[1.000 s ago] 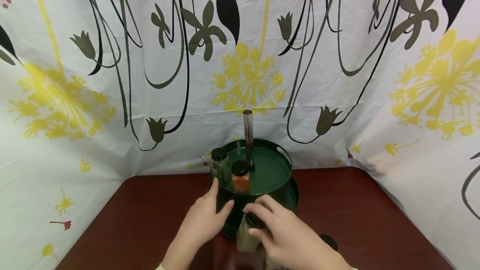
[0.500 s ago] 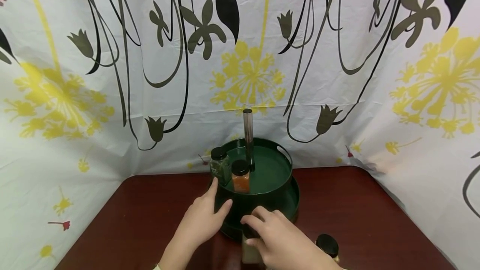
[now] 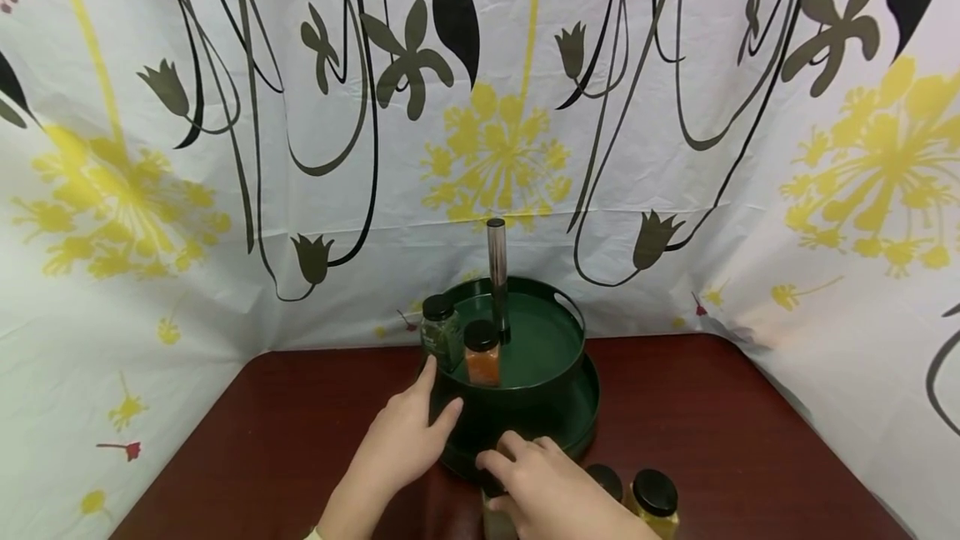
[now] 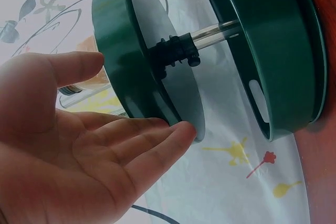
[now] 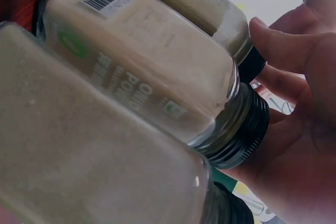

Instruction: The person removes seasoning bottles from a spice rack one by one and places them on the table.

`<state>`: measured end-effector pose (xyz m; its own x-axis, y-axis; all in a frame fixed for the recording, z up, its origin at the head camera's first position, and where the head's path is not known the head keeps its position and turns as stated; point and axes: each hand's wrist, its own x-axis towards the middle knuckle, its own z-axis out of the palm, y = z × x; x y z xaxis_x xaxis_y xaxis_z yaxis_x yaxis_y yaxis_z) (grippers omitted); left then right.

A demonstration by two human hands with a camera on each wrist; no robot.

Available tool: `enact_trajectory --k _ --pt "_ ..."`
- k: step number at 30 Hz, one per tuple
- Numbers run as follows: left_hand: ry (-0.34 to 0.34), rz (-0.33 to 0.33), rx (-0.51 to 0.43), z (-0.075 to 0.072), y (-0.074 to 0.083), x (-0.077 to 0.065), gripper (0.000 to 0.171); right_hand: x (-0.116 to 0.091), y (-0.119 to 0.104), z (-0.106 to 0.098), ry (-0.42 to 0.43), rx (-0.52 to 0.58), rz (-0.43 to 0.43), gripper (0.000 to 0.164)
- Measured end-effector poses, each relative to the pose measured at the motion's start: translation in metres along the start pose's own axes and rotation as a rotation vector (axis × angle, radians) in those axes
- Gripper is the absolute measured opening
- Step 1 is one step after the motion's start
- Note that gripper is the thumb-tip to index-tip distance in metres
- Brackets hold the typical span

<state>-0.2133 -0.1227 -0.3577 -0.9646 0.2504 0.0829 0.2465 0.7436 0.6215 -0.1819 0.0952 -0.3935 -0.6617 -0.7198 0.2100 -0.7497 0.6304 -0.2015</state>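
Note:
My left hand (image 3: 405, 432) rests its straight fingers against the side of a two-tier green tray stand (image 3: 540, 398). In the left wrist view, the fingertips lie along the wall of the upper tray (image 4: 118, 51). Low in the head view, my right hand (image 3: 551, 486) pinches the black lid of a spice jar (image 3: 498, 523). The right wrist view shows thumb and fingers about this jar's lid (image 5: 252, 65). Beside it stand an onion powder jar (image 5: 142, 56) and a closer pale-filled jar (image 5: 89, 145). The hand covers part of the held jar.
On the upper tray are a green-filled jar (image 3: 441, 336) and an orange-filled jar (image 3: 482, 354), beside a metal post (image 3: 497, 273). Black-lidded jars, one yellow-filled (image 3: 655, 500), stand right of my right hand on the red-brown table (image 3: 712, 407). A flowered curtain (image 3: 337, 207) hangs behind.
My right hand has brought the jar lower and nearer to me, away from the stand. Two black-lidded jars at the right show more fully. The left hand stays almost still.

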Motion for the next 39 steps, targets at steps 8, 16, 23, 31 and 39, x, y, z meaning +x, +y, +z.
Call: enact_trajectory --k 8,16,23,31,39 --pt "0.006 0.007 0.013 0.0 -0.001 0.001 0.081 -0.001 -0.001 -0.002 -0.041 0.02 0.058 0.036" --pt "-0.016 0.001 0.032 0.0 0.002 -0.002 0.081 -0.004 -0.01 -0.016 -0.027 -0.013 0.074 0.043" --pt "-0.016 0.02 0.085 0.001 0.011 -0.005 0.081 -0.014 -0.014 -0.044 0.28 -0.104 0.149 0.039" --pt "-0.001 0.044 0.15 0.006 0.018 -0.009 0.082 -0.019 0.003 -0.053 0.297 -0.182 0.357 0.058" --pt "-0.027 0.057 0.165 0.008 0.03 -0.015 0.082 -0.02 0.009 -0.052 0.193 -0.186 0.388 0.058"
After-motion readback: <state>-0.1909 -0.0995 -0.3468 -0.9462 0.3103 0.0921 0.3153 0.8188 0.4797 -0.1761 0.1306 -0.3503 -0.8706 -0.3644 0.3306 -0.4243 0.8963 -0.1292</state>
